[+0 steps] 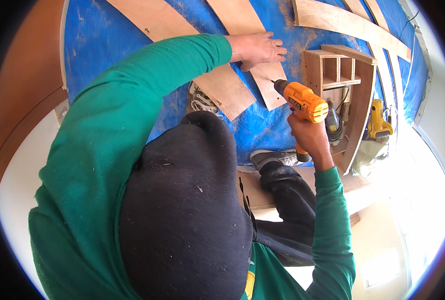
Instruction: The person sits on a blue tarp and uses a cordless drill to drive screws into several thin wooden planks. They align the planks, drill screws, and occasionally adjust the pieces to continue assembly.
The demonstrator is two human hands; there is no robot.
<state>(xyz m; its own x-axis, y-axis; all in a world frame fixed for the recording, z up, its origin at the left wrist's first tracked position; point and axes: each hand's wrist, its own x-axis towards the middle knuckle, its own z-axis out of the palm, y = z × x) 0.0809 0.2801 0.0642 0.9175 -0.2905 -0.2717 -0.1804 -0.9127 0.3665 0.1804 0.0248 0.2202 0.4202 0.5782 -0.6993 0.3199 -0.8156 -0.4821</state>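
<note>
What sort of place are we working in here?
Probably an indoor room used as a makeshift woodworking area: a blue sheet, dusted with what looks like sawdust, is spread underfoot, wooden planks lie across it, and the right hand holds an orange drill.

The drill [310, 104] is showing bright orange with a black chuck [280, 87], and the plywood boards [269, 91] are wearing a pale tan marked with small dark spots. The tarp [95, 45] is glowing vivid blue under mottled brown dust, the compartmented box [312, 69] is repeating the tan, and the tool at right [376, 120] is standing out in yellow. The sleeves [127, 80] are showing plain green, the trousers [287, 192] black with pale specks.
</note>
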